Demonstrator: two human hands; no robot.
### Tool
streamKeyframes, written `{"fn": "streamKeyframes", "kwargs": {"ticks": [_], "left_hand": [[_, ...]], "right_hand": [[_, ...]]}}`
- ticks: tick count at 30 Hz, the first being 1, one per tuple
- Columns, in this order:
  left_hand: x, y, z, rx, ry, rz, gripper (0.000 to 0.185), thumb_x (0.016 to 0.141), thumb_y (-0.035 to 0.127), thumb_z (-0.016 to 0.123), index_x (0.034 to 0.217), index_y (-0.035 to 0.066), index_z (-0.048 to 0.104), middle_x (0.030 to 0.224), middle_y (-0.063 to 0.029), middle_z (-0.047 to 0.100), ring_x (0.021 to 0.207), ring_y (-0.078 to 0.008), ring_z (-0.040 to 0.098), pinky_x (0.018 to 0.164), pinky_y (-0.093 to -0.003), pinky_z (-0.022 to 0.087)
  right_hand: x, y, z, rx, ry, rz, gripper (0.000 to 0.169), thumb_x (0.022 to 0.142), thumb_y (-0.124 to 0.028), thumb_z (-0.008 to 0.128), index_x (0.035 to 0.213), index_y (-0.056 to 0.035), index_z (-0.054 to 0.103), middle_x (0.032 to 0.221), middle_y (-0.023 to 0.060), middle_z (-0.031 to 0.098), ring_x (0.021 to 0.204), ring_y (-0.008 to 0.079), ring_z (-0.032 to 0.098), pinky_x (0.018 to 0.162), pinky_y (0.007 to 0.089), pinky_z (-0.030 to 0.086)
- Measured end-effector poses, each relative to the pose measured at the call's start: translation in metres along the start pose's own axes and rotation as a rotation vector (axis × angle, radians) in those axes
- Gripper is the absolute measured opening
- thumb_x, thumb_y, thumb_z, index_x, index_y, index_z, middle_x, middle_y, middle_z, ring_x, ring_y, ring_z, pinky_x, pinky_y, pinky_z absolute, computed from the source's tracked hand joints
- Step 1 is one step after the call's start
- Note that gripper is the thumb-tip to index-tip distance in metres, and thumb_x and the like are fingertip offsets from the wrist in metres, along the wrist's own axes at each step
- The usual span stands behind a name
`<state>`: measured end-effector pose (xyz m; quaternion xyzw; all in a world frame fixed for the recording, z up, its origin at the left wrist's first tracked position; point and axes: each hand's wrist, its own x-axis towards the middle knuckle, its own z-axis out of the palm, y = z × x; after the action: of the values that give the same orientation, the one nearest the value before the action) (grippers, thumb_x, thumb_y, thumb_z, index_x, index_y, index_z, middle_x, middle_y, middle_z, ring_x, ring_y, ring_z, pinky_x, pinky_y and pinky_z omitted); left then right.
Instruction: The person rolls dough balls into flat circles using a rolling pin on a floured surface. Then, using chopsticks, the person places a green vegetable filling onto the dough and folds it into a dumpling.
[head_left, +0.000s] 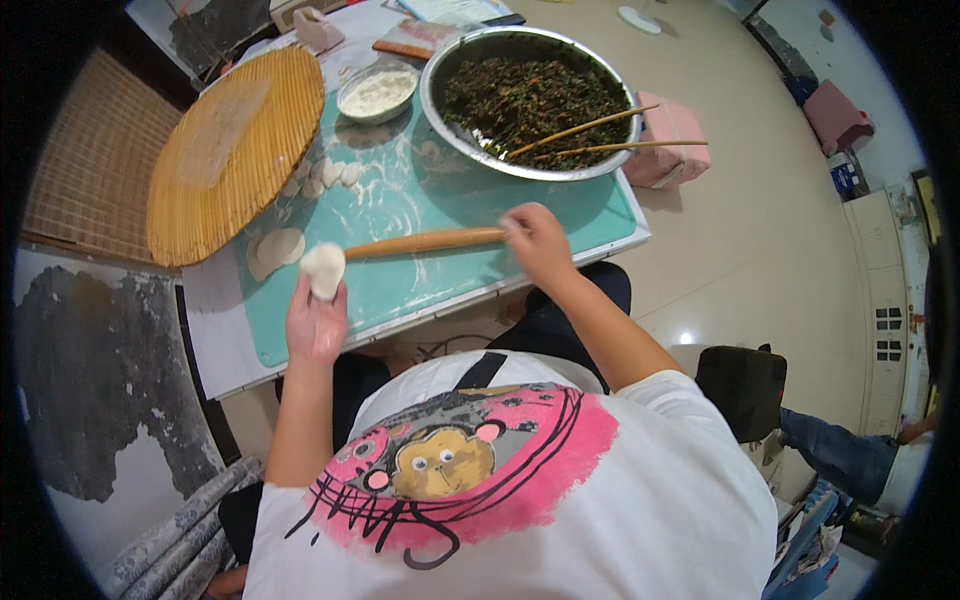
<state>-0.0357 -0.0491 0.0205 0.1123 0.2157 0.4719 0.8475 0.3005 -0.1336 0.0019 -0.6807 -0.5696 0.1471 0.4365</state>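
Palm up at the mat's left front, my left hand (318, 319) holds a thin dough wrapper (324, 270) by its edge. My right hand (536, 244) is at the right end of a wooden rolling pin (427, 242), its fingers curled around or against that tip; how firmly they grip is unclear. The pin lies across the floured green mat (390, 300), its left end beside the wrapper. Rolled wrappers (279, 249) overlap on the mat just behind my left hand. Farther back sit several small dough pieces (330, 174) dusted with flour.
A large metal bowl (430, 124) of chopped green filling (532, 97) holds two chopsticks (600, 146) jutting right. Left of it stands a bowl of flour (379, 91). A round slatted tray (240, 157) covers the left back corner. A pink box (671, 142) stands beyond the table's right edge.
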Motion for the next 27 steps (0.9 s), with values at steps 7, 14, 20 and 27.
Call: {"fn": "streamKeyframes", "kwargs": {"ticks": [7, 14, 20, 27], "left_hand": [[-0.029, -0.027, -0.002, -0.155, -0.011, -0.048, 0.032, 0.098, 0.02, 0.041, 0.126, 0.005, 0.047, 0.134, -0.0083, 0.049, 0.117, -0.0227, 0.053, 0.093, -0.0396, 0.051], [-0.046, -0.037, 0.046, 0.026, -0.137, -0.236, 0.037, 0.096, 0.015, 0.045, 0.13, 0.004, 0.041, 0.136, -0.0178, 0.044, 0.121, -0.0303, 0.049, 0.099, -0.0428, 0.045], [-0.055, -0.057, 0.049, 0.378, 0.183, -0.182, 0.033, 0.097, 0.013, 0.042, 0.128, 0.002, 0.041, 0.131, -0.0155, 0.048, 0.116, -0.0257, 0.052, 0.094, -0.0383, 0.049], [-0.052, -0.08, 0.055, 0.313, 0.116, -0.268, 0.033, 0.096, 0.011, 0.043, 0.128, 0.0, 0.041, 0.131, -0.0172, 0.048, 0.113, -0.0256, 0.055, 0.092, -0.0367, 0.051]], "right_hand": [[0.049, 0.038, -0.078, 0.96, 0.179, 0.746, 0.031, 0.095, -0.03, 0.05, 0.099, 0.0, 0.051, 0.089, 0.0116, 0.06, 0.071, 0.0192, 0.061, 0.053, 0.0303, 0.049], [0.043, 0.031, -0.083, 1.065, 0.309, 0.746, 0.023, 0.096, -0.022, 0.049, 0.097, 0.0013, 0.049, 0.083, 0.013, 0.057, 0.069, 0.0201, 0.061, 0.053, 0.0278, 0.05], [-0.015, 0.0, -0.093, 1.014, 0.268, 0.796, 0.025, 0.095, -0.025, 0.051, 0.093, -0.0005, 0.049, 0.077, 0.008, 0.057, 0.062, 0.0149, 0.059, 0.05, 0.0254, 0.048], [-0.053, 0.012, -0.118, 0.619, 0.099, 0.808, 0.046, 0.086, -0.041, 0.063, 0.099, 0.0019, 0.052, 0.082, 0.0108, 0.059, 0.065, 0.0169, 0.061, 0.055, 0.0262, 0.05]]}}
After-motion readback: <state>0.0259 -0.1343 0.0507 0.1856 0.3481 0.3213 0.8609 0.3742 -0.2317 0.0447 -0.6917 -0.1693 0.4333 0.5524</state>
